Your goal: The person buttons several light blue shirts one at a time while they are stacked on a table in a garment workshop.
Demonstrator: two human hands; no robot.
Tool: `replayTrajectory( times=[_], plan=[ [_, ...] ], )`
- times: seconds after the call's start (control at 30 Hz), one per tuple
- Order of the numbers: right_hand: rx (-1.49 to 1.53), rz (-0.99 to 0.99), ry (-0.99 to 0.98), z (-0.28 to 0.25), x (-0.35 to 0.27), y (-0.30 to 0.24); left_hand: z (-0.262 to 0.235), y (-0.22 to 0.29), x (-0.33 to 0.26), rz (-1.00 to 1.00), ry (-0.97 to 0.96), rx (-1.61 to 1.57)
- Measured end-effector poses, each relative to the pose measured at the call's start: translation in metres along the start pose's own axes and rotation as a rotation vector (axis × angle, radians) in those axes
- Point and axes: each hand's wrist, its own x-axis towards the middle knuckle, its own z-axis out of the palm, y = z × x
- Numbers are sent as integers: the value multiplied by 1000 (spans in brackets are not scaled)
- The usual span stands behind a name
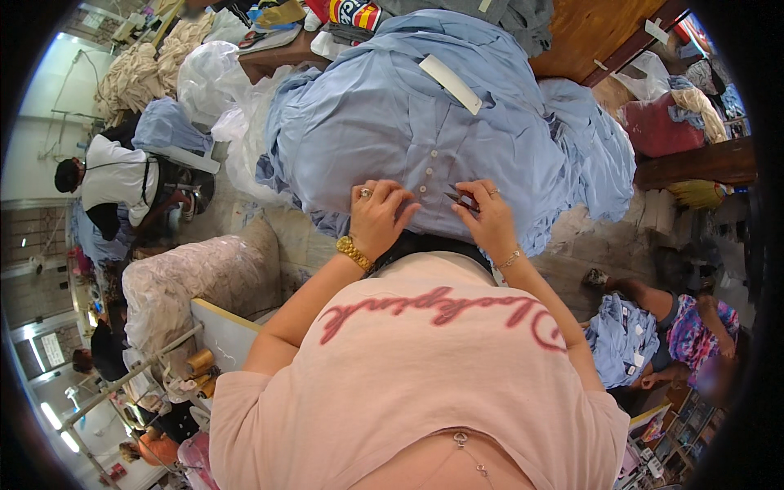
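Observation:
A light blue shirt (351,151) with a row of pale buttons lies spread in front of me, on a heap of similar blue garments (590,151). My left hand (380,216) rests on its near part, fingers bent over the cloth and thumb apart. To the right of the buttons, my right hand (487,219) holds small dark thread snips (460,199) between thumb and fingers, their pointed end toward the buttons. Most of the snips is hidden by the fingers. A white tag (450,83) lies across the shirt's upper part.
Clear plastic bags (214,77) bulge beside the heap at the left. A large plastic-wrapped bundle (192,282) stands at my lower left, near thread cones (202,371). One person (118,180) works at far left; another (694,335) sits at lower right with blue garments (621,339).

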Motion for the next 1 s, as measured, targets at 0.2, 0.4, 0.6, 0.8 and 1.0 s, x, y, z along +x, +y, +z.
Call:
replayTrajectory(
  times=[0.2,0.4,0.6,0.8,1.0],
  plan=[
    [81,-8,-27,10,10,-5,11,14,11,-131,-7,109],
    [-166,-144,-23,9,10,-11,2,19,4,-259,-63,-56],
    [-214,-177,19,17,12,-13,2,25,7,-208,7,39],
    [-260,-183,20,16,12,-15,10,19,10,-207,-11,109],
    [-256,-217,28,19,12,-18,2,24,7,-237,-21,16]
  ],
)
